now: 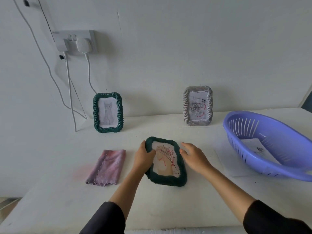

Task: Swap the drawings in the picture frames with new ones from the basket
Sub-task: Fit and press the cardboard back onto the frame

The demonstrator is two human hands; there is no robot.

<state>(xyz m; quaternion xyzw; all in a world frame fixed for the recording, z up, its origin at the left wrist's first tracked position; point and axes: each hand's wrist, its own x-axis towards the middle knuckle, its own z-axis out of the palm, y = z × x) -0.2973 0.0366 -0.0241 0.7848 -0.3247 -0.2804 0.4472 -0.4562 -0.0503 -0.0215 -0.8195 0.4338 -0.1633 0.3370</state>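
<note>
We are holding the frame (166,179) flat on the worktop (50,174), likely to steady it for opening. Our left grip (145,157) is clasping its left edge. Our right grip (194,157) is hovering slack beside its right edge, holding nothing. Farther right, the basket (239,147) is keeping a drawing (255,146). By the wall, the cat frame (107,112) and the rose frame (197,105) are standing.

Left grip (144,157) curled, right grip (194,156) loose-fingered
</note>
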